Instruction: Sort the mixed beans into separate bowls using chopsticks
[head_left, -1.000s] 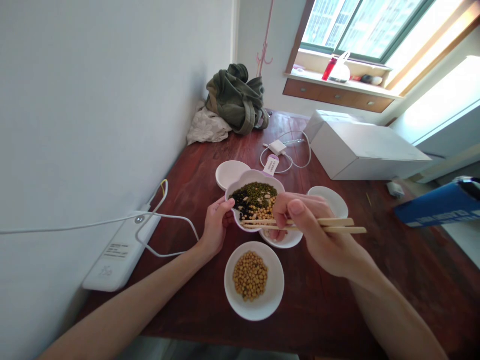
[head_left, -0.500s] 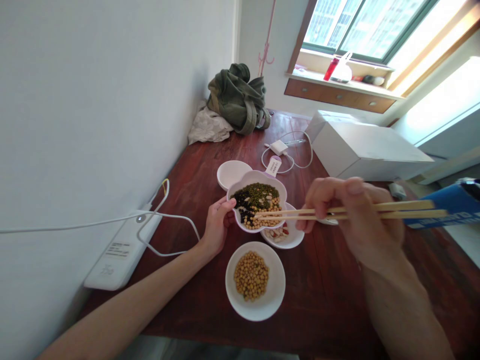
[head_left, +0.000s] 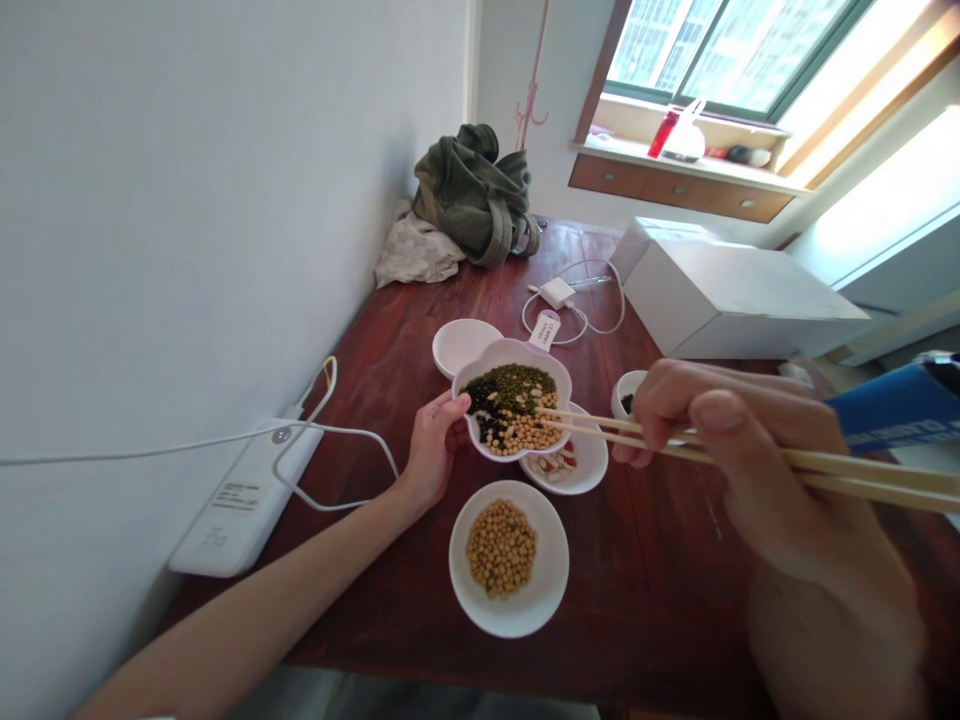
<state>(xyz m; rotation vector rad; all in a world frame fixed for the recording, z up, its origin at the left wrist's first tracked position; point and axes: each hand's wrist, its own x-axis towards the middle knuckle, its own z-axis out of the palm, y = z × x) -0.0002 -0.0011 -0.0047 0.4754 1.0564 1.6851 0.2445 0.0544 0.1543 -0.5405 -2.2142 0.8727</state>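
Observation:
My left hand (head_left: 437, 445) grips the edge of a scalloped bowl (head_left: 502, 352), thumb over its rim. Inside lie green beans (head_left: 517, 380), black beans (head_left: 487, 400), yellow soybeans (head_left: 531, 434) and a few peanuts, partly mixed. A pair of chopsticks (head_left: 607, 430) is held in my right hand (head_left: 720, 430), their tips over the right side of that bowl. Partly under the scalloped bowl is a white bowl (head_left: 598, 468) with peanuts. Nearer to me stands a white bowl (head_left: 553, 590) of soybeans. A small white bowl (head_left: 624, 386) with dark contents is partly hidden behind my right hand.
A white dish (head_left: 465, 340) sits behind the scalloped bowl. Farther back are a white charger (head_left: 557, 292) with its cable, a green bag (head_left: 480, 195) and a white box (head_left: 739, 300). Along the left wall lies a power strip (head_left: 240, 510); a blue package (head_left: 900, 405) is at right.
My right hand has moved right and toward me, and the chopstick tips have shifted up and right within the bowl. The small bowl with dark contents shows more. My left hand stays put.

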